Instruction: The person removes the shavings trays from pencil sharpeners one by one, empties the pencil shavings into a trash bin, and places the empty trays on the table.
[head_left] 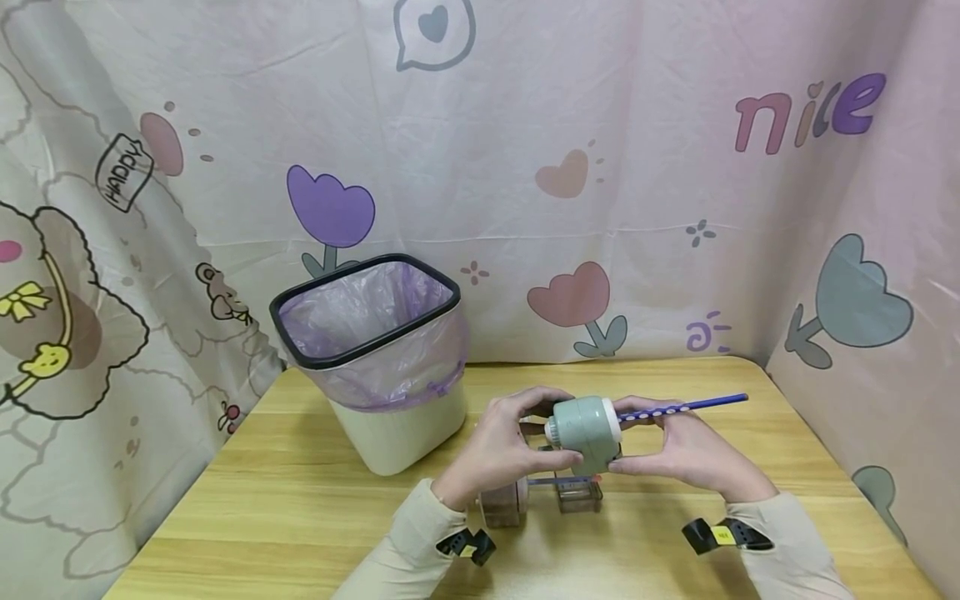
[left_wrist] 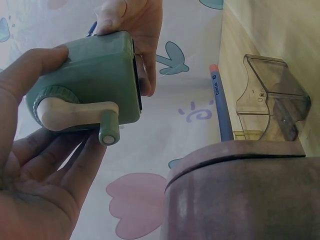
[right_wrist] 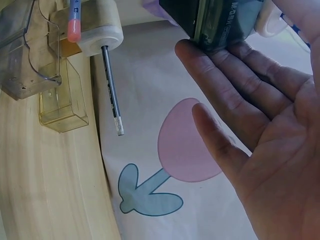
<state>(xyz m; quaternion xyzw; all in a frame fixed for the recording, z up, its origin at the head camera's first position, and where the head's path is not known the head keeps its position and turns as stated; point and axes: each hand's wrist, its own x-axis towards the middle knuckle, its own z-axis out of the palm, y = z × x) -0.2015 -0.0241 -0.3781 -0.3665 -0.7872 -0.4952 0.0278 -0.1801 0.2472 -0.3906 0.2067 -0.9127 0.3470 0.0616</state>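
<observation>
A green pencil sharpener (head_left: 585, 427) is held above the table between both hands, with a blue pencil (head_left: 708, 404) sticking out of its right side. My left hand (head_left: 501, 442) grips its left end with thumb and fingers. The left wrist view shows its white crank (left_wrist: 75, 114) with a green knob. The right hand (head_left: 684, 452) pinches the other end, its fingers (right_wrist: 235, 95) against the sharpener's side. Below lie a clear smoky drawer (left_wrist: 275, 95) and a blue pencil with a pinkish-red end (left_wrist: 220, 102). Another smoky-sided object (head_left: 501, 507) stands partly hidden under the left hand.
A white trash bin (head_left: 405, 437) with a purple liner and black rim stands at the table's back left. In the right wrist view, a dark pencil with an eraser (right_wrist: 111, 90) points out of a white round part (right_wrist: 104, 32), near a yellowish clear box (right_wrist: 65, 107). Printed curtains hang behind.
</observation>
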